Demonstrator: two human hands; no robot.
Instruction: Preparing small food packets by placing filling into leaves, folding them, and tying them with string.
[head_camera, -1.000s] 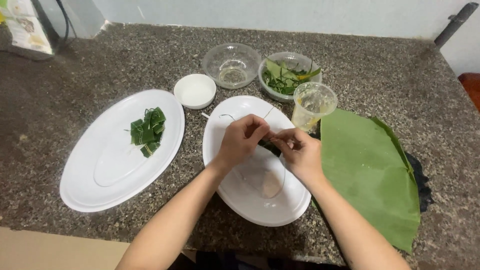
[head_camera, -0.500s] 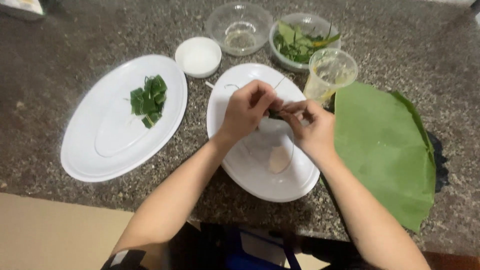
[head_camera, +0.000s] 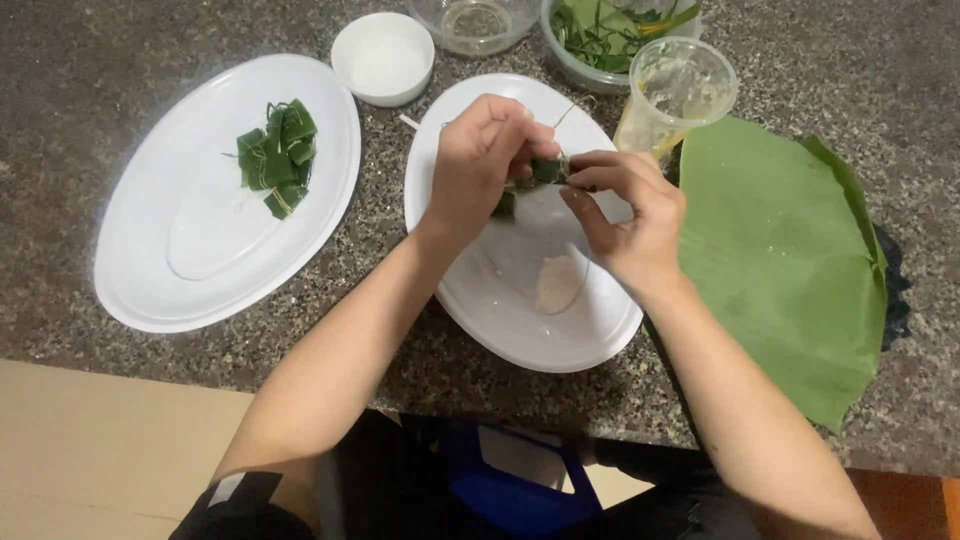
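My left hand (head_camera: 482, 160) and my right hand (head_camera: 628, 212) meet above a white oval plate (head_camera: 520, 320), both pinching a small green leaf-wrapped parcel (head_camera: 545, 172). A thin string (head_camera: 566, 112) runs up from the parcel. A pale pinkish lump (head_camera: 558, 284) lies on that plate below my hands. To the left, a larger white oval plate (head_camera: 180, 250) carries a few tied green leaf parcels (head_camera: 275, 158).
A big green banana leaf (head_camera: 780, 260) lies flat at the right. At the back stand a small white bowl (head_camera: 382, 58), a clear glass bowl (head_camera: 474, 22), a bowl of leaf strips (head_camera: 605, 32) and a clear plastic cup (head_camera: 676, 92). The dark speckled counter's front edge (head_camera: 150, 375) runs below the plates.
The view has dropped and closed in on the counter, so the plates look larger. My hands stay together on the parcel over the middle plate, fingers shifted slightly.
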